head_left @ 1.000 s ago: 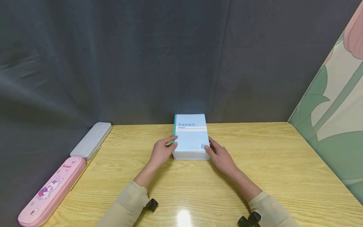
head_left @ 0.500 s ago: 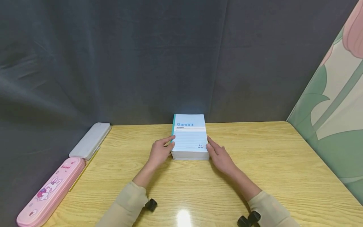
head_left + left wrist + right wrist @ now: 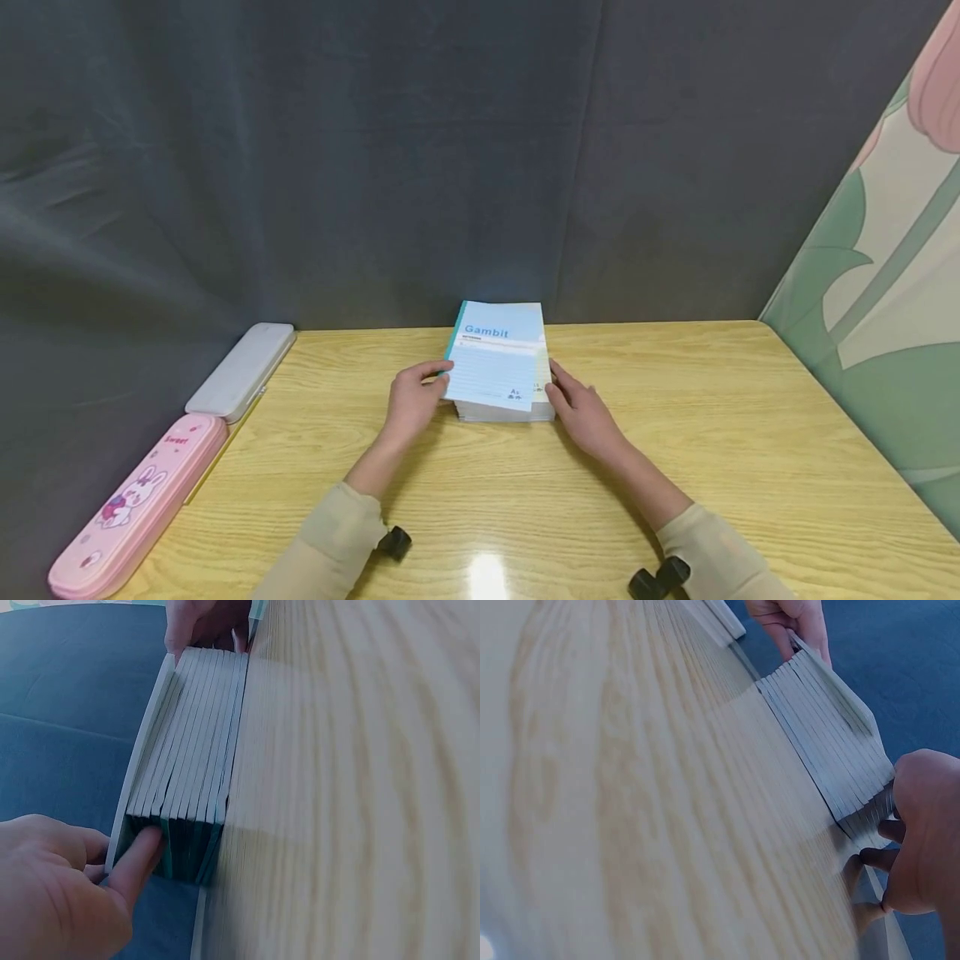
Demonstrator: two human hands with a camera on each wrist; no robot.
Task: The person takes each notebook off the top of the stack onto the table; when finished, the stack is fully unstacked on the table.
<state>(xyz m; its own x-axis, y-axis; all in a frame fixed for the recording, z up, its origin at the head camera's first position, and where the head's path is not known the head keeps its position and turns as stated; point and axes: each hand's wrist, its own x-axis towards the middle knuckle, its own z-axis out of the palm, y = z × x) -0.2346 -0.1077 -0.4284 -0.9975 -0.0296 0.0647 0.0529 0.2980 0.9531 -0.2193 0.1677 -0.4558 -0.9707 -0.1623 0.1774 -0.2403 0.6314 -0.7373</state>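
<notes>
A stack of thin notebooks (image 3: 829, 739) lies against the back edge of the table. Its top notebook (image 3: 491, 367), light blue with a teal spine and the word "Gambit", is turned askew, its near edge out to the left and front. My left hand (image 3: 412, 404) pinches that notebook at its spine edge; in the left wrist view a gap shows between it and the stack. Under it a strip of a yellowish cover (image 3: 543, 367) is uncovered. My right hand (image 3: 588, 417) rests along the stack's right side, fingers loosely bent against it.
At the left edge lie a pink pencil case (image 3: 142, 504) with a rabbit picture and a pale grey case (image 3: 242, 371) behind it. A dark curtain (image 3: 420, 167) hangs behind the table (image 3: 712, 433). A flower-patterned cloth (image 3: 885, 317) stands on the right.
My left hand has drawn the top notebook left and toward me, swinging it askew over the stack. My right thumb has slipped off the cover to the stack's right side.
</notes>
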